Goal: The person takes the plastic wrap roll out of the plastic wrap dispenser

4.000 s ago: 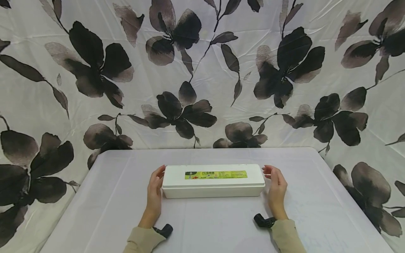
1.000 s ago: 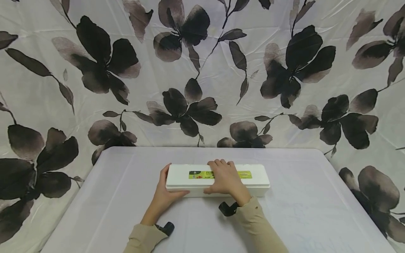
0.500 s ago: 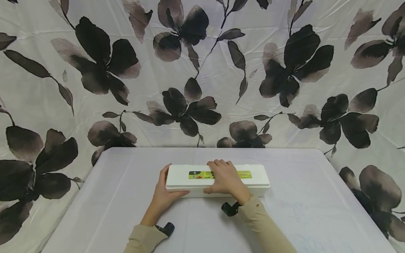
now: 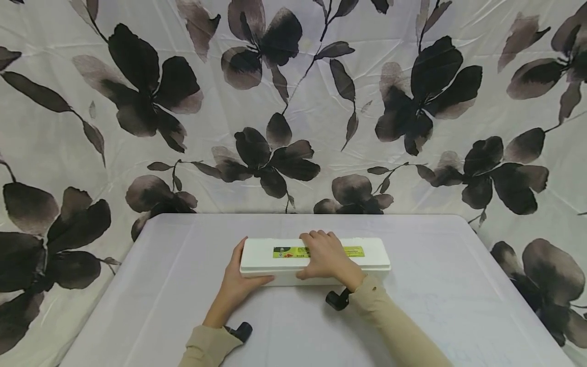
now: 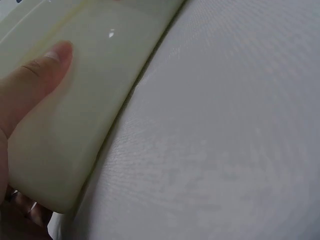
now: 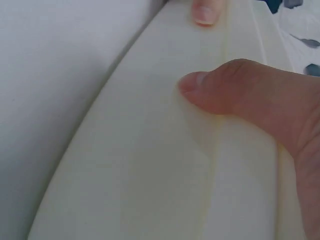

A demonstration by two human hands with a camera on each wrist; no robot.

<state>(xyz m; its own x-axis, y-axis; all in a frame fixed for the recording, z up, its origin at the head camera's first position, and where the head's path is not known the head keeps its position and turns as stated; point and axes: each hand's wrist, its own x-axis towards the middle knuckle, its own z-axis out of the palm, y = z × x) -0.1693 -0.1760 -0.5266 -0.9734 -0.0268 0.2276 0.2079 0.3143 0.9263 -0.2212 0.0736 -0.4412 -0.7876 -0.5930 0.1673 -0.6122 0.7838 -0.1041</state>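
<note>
A long white plastic box [image 4: 376, 260] with its lid on lies across the table, a yellow-green label [image 4: 354, 252] along its top. My left hand [image 4: 235, 283] holds the box's left end, thumb along the front wall and fingers round the end. In the left wrist view the left thumb [image 5: 47, 65] presses the smooth side, while the other fingers show at the bottom corner. My right hand [image 4: 326, 259] spans the lid near its middle, covering part of the label. Its thumb [image 6: 215, 90] presses the front just below the lid's edge, and its fingertips reach the back edge.
The box stands on a white-covered table [image 4: 160, 285] with rounded far corners. Behind it hangs a pale cloth [image 4: 321, 102] printed with dark flowers. A black wrist camera [image 4: 338, 299] sits below the right hand, another black camera [image 4: 240, 331] at the left wrist.
From the box's right end, my right hand has moved onto the middle of the lid. My left thumb has come round to the front. Lately only the right forearm has shifted slightly rightward.
</note>
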